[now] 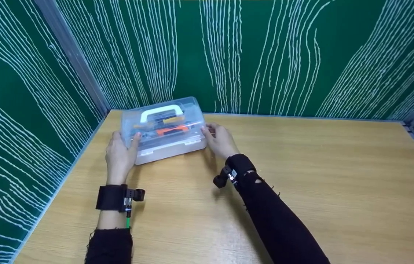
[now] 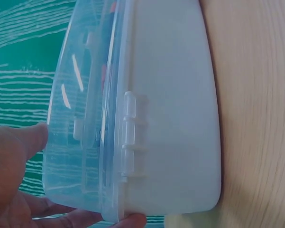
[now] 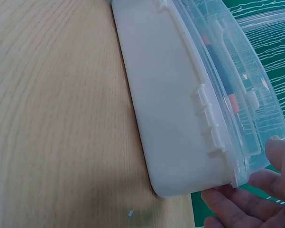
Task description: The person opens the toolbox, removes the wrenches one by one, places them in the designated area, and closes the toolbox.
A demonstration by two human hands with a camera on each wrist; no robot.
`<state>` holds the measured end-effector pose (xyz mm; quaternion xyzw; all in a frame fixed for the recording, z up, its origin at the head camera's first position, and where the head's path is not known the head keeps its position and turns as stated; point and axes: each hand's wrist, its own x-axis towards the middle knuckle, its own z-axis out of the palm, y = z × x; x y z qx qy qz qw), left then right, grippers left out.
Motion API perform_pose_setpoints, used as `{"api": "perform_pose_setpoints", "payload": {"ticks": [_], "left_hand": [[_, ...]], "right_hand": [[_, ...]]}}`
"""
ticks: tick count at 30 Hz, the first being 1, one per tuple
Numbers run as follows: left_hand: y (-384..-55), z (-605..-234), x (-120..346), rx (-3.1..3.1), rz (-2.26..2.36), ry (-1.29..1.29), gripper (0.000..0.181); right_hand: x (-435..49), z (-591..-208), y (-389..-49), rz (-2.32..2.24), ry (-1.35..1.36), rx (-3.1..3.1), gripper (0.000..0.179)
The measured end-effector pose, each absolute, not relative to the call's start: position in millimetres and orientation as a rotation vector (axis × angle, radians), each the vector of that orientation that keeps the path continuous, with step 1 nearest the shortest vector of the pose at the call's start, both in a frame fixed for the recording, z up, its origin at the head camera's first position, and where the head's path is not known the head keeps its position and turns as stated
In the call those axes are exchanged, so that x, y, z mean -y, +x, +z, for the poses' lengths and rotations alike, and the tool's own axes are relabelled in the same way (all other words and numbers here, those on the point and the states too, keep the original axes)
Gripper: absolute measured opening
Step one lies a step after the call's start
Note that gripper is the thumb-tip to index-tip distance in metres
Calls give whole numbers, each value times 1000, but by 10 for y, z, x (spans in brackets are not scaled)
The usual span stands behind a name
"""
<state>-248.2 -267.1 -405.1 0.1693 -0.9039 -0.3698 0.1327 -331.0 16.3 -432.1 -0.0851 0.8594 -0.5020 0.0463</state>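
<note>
A plastic toolbox (image 1: 170, 151) with a clear lid and white base sits on the table's far left part, at a slant. A white carry handle (image 1: 161, 108) lies on its lid, and orange and yellow items (image 1: 172, 130) show through the plastic. My left hand (image 1: 119, 152) holds the left end, thumb at the lid and fingers round the side. At the right end, my right hand (image 1: 222, 141) grips the box in the same way. Both wrist views show the white base (image 2: 175, 109) with its hinge-like clips, close along the table top.
The wooden table (image 1: 320, 183) stretches out to the right and front. Green walls (image 1: 192, 47) with white wavy lines stand behind and to the left, near the box's back. A tiny pale scrap (image 3: 130, 213) lies on the table beside the box.
</note>
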Motion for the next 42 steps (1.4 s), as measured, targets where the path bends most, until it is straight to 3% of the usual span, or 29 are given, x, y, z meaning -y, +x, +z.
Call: {"api": "perform_pose_setpoints", "payload": {"ticks": [42], "left_hand": [[-2523,-4124,2305,2654,-1099,209,68]], "right_hand": [[-829,-4419,-2903,-1580,-269,-2712,42]]}}
